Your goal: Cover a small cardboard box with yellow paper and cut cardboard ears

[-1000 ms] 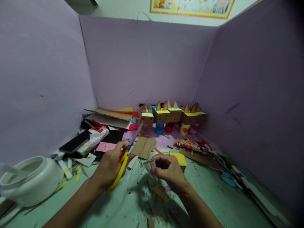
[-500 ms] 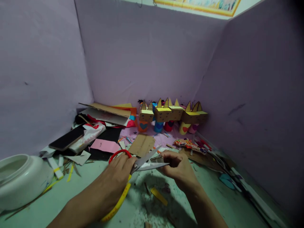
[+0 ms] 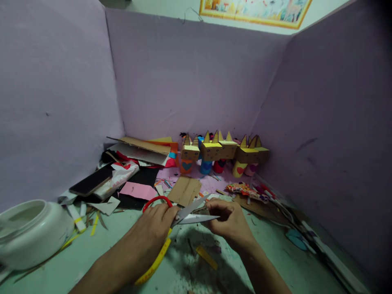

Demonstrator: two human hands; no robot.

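My left hand (image 3: 157, 226) is closed on a pair of scissors (image 3: 196, 219) with red and yellow handles, a measuring scale along the yellow one. Their blades stand apart and point right, toward my right hand (image 3: 228, 218). Between the thumb and fingers of that hand is a small piece of cardboard (image 3: 202, 210), partly hidden by the blades and fingers. Whether the blades touch it I cannot tell. Below my hands a yellow paper strip (image 3: 206, 257) lies on the green table (image 3: 116, 253). Just beyond them is a flat cardboard piece (image 3: 185, 190).
Several cardboard animal figures (image 3: 211, 152) with pointed ears stand at the back. At left are a white pot (image 3: 33, 237), a phone (image 3: 90, 179), pink paper (image 3: 137, 190) and stacked cardboard (image 3: 141, 145). Patterned cloth (image 3: 245, 191) and cables lie right. Purple panels (image 3: 190, 77) enclose the table.
The view has tilted up slightly, showing more of the framed picture. Both hands keep their hold, and the scissor blades stay apart near the cardboard piece.
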